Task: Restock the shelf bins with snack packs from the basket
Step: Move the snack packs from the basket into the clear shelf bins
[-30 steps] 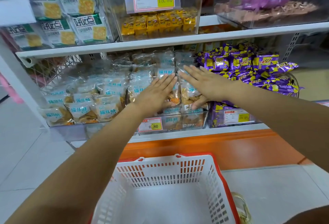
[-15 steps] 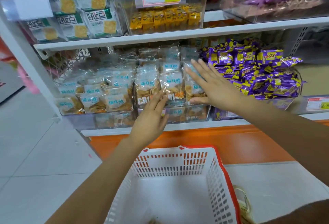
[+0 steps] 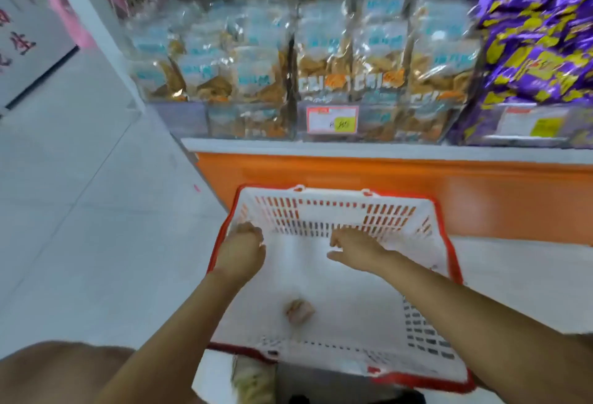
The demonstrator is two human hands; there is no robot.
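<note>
One small snack pack [image 3: 300, 310] on basket [image 3: 333, 211] floor, bodyward of both hands, approx midway btwn forearms; too blurred for its axis. R hand [image 3: 356, 248] loose, empty, inside basket. L hand [image 3: 244, 247] curled at left rim, grip unclear.

Price tag [image 3: 332, 119]: motion-blurred; digits unreadable.
Small item [image 3: 300, 310]: inside basket [image 3: 333, 215], blurred; identity undeterminable.
Purple packs [image 3: 539, 34]: cut off at top and right edges.
Left hand [image 3: 244, 249]: fingers curled at basket's left rim; grip undeterminable.
</note>
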